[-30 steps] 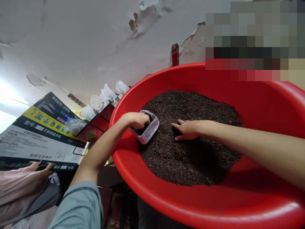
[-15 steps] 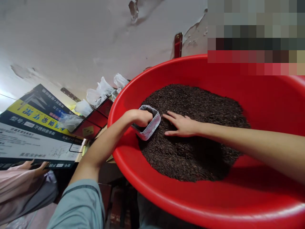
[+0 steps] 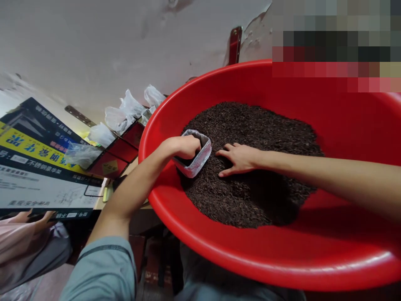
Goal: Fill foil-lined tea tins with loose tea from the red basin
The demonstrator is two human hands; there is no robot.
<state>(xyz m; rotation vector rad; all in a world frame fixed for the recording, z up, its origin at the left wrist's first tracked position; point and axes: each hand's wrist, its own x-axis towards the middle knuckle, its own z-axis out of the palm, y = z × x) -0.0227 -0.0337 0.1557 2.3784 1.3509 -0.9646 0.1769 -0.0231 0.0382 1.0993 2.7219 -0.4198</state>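
Observation:
A wide red basin (image 3: 200, 263) holds a heap of dark, thin dry pieces (image 3: 219, 205) that look like loose tea leaves. On the heap's left side a square container lined with clear plastic (image 3: 202, 159) sits tilted. My left hand (image 3: 187, 147) reaches over its near rim, with curled fingers down inside; what they hold, if anything, is hidden. Just right of the container, my right hand (image 3: 239, 159) lies palm down on the dark pieces, fingers spread and nothing gripped. A small gap separates this hand from the container.
Left of the basin, crumpled clear plastic bags (image 3: 128, 110) top a dark red rack (image 3: 125, 144). A large printed cardboard panel (image 3: 31, 167) stands beyond, with another person's hand (image 3: 44, 221) below it. The wall (image 3: 103, 42) rises behind the basin.
The whole view has shifted slightly, so the basin appears a little higher. My right fingers look slightly more bent. My left hand stays inside the container.

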